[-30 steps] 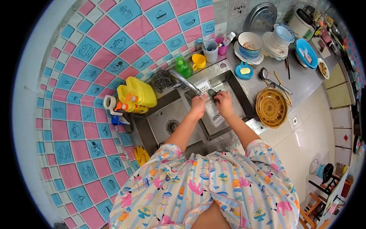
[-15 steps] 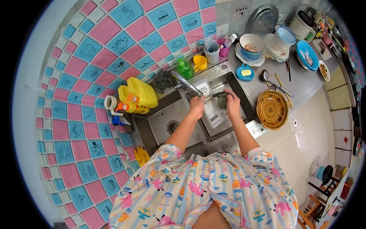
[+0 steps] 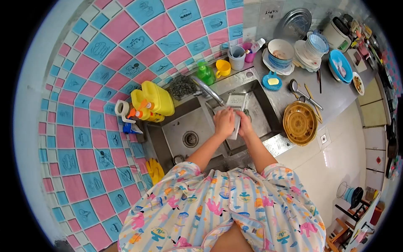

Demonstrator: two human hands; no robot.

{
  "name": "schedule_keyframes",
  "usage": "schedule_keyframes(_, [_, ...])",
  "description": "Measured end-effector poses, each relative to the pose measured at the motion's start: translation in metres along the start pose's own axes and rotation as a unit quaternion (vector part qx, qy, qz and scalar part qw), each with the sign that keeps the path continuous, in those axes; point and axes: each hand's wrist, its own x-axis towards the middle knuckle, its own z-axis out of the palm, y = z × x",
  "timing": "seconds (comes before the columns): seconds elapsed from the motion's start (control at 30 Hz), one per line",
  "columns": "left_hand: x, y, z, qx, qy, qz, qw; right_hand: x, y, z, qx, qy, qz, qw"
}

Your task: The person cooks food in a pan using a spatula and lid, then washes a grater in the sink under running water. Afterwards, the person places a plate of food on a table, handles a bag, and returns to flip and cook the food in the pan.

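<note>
Both hands are over the right basin of the steel sink (image 3: 264,107), under the faucet (image 3: 208,89). My left hand (image 3: 224,122) is closed on the white grater (image 3: 236,101), its fingers lying across the surface. On the grater's right side is my right hand (image 3: 244,122), its fingers wrapped against the edge. The slotted end of the grater sticks out above the fingers. A dark greenish cloth (image 3: 247,112) shows only in a small part just beyond my right hand, and whether that hand touches it is unclear.
Yellow jugs (image 3: 157,98) and a green soap bottle (image 3: 205,73) line the wall side. To the right are a brown basket (image 3: 300,123), a ladle (image 3: 308,97), a soap dish (image 3: 272,81), stacked bowls (image 3: 281,53) and a blue basin (image 3: 340,66). Yellow gloves (image 3: 155,170) hang at the left.
My right hand has moved left and down from the cloth to the grater. My left hand has shifted right and lower onto the grater, which has turned more upright. The view has shifted slightly.
</note>
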Motion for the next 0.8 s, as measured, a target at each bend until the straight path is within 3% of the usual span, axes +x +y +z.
schedule_keyframes(0.13, [-0.013, -0.011, -0.002, 0.126, 0.060, 0.001, 0.990, 0.009, 0.019, -0.010, -0.016, 0.013, 0.015, 1.000])
schedule_keyframes(0.23, [-0.011, -0.033, 0.004, -0.055, 0.039, -0.152, 0.986, -0.002, 0.022, -0.001, -0.049, 0.055, 0.004, 0.997])
schedule_keyframes(0.33, [0.002, -0.045, -0.015, -0.090, -0.128, -0.211, 0.965, -0.008, 0.020, 0.007, -0.053, 0.058, -0.014, 0.997])
schedule_keyframes(0.43, [0.009, -0.052, -0.024, -0.046, -0.142, -0.229, 0.962, -0.009, 0.017, 0.012, -0.080, 0.078, -0.035, 0.993])
schedule_keyframes(0.6, [0.035, -0.092, -0.038, -0.083, 0.108, -0.247, 0.959, -0.002, 0.014, 0.008, -0.109, 0.142, -0.082, 0.980])
schedule_keyframes(0.63, [0.044, -0.100, -0.042, -0.075, 0.161, -0.245, 0.953, -0.002, 0.013, 0.004, -0.092, 0.107, -0.092, 0.986])
schedule_keyframes(0.73, [0.071, -0.127, -0.048, -0.085, 0.203, -0.154, 0.963, -0.002, 0.008, 0.000, -0.074, 0.105, -0.082, 0.988])
schedule_keyframes(0.77, [0.079, -0.136, -0.048, -0.122, 0.134, -0.186, 0.966, -0.002, 0.006, 0.000, -0.074, 0.109, -0.077, 0.988])
schedule_keyframes(0.8, [0.084, -0.132, -0.053, -0.158, 0.127, -0.212, 0.956, -0.003, 0.003, 0.000, -0.073, 0.114, -0.072, 0.988])
